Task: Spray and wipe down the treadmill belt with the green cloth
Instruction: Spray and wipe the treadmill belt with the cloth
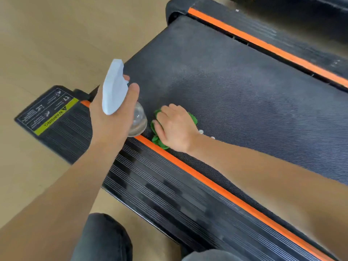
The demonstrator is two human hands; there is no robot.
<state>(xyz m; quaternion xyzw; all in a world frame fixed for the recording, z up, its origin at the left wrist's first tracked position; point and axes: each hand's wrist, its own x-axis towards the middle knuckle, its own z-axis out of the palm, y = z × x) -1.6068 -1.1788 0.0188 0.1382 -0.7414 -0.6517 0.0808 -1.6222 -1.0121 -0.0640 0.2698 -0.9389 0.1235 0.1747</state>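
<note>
Wiping step: our right hand (176, 127) is pressing the green cloth (157, 137) onto the belt (235, 91); our left hand (111, 113) is gripping the spray bottle (120, 102). Next: sweeping toward unwiped belt.

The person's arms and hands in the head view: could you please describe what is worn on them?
Nothing is worn: both forearms are bare to the frame edge, with no sleeves showing. The left hand and right hand have no gloves, and no rings, watch or bands are visible.
</note>
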